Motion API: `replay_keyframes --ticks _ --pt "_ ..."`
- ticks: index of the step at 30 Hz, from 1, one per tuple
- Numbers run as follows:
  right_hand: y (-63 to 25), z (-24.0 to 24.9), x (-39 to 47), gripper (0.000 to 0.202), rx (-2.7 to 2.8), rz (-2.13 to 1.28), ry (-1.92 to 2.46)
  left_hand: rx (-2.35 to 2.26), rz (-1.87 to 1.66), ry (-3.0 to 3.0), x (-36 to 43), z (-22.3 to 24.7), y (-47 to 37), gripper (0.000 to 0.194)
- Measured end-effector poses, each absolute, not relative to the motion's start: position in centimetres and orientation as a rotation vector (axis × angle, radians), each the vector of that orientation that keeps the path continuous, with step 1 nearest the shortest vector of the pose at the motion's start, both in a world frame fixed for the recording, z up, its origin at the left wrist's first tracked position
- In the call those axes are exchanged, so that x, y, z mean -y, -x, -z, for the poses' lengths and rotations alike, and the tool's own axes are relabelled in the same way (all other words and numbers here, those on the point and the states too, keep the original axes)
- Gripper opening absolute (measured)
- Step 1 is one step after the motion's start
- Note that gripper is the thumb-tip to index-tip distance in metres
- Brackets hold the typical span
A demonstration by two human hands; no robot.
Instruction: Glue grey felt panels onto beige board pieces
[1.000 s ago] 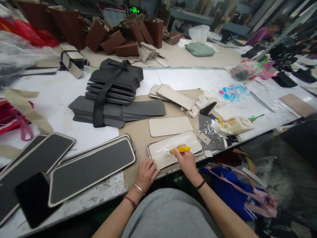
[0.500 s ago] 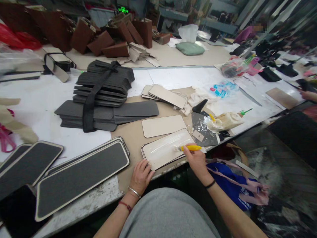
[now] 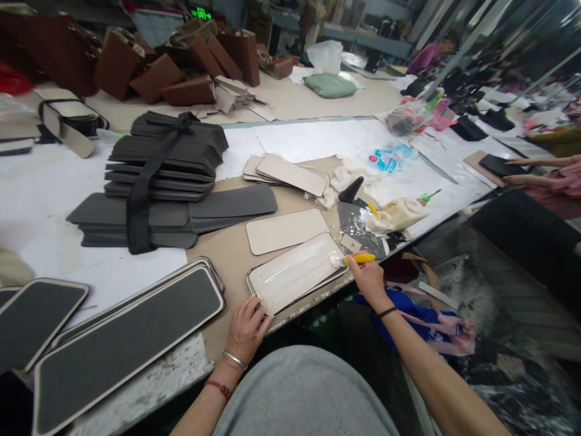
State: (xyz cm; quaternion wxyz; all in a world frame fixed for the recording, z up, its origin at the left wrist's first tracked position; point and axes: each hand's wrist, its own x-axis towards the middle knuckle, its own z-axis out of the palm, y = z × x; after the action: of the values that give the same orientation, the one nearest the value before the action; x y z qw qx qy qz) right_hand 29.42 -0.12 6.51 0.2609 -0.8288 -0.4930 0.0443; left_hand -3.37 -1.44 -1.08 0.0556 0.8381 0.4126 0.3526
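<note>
My right hand (image 3: 368,280) is closed around a yellow-handled brush (image 3: 362,258), its head loaded with white paste at the right end of a beige panel (image 3: 295,272). Wet, shiny streaks run along that panel, which lies on a small stack of similar pieces. At the panel's lower left corner, my left hand (image 3: 247,327) grips the edge with bent fingers; the thumb is partly under view of the corner. Just behind lies another beige panel (image 3: 288,231). A glue bottle (image 3: 403,215) with a green nozzle rests on its side on a paste-spattered dark sheet (image 3: 356,227).
Strapped dark grey panels (image 3: 167,160) stand left of centre. Long grey panels with pale borders (image 3: 131,345) lie front left, more beige pieces (image 3: 290,174) behind. Brown bags (image 3: 195,66) line the back. A co-worker's hands (image 3: 531,172) hold a dark piece at far right.
The brush has moved to the panel's right end, with white paste now clearly seen on its head. My left hand stays at the corner. The view has shifted, showing more of a co-worker's arms.
</note>
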Motion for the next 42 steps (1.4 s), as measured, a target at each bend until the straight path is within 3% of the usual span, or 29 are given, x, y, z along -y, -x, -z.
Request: replay_keyframes --ticks 5,10,16,24,31,42 --pt "-26.4 -6.5 1.0 0.029 1.591 -0.011 2.065 -1.233 -1.069 -2.554 1.5 1.1 3.4 0.014" --pt "-21.0 -7.0 2.4 0.018 1.733 -0.278 1.824 -1.23 -1.067 -2.564 1.5 1.2 3.3 0.016" --pt "-25.8 -6.9 -0.9 0.018 1.729 0.005 1.891 -1.212 -1.077 -2.584 1.4 1.3 3.4 0.016" --pt "-20.7 -7.0 1.0 0.015 1.797 -0.404 1.606 -1.245 -1.044 -2.595 1.7 1.5 3.2 0.017" --pt "-27.5 -6.6 -1.0 0.019 1.805 -0.152 1.759 -1.38 -0.94 -2.592 2.3 0.8 2.8 0.017" --pt "-15.8 -5.6 -5.8 0.026 1.295 -1.296 1.425 -1.516 -0.765 -2.603 2.7 -1.0 1.6 0.017"
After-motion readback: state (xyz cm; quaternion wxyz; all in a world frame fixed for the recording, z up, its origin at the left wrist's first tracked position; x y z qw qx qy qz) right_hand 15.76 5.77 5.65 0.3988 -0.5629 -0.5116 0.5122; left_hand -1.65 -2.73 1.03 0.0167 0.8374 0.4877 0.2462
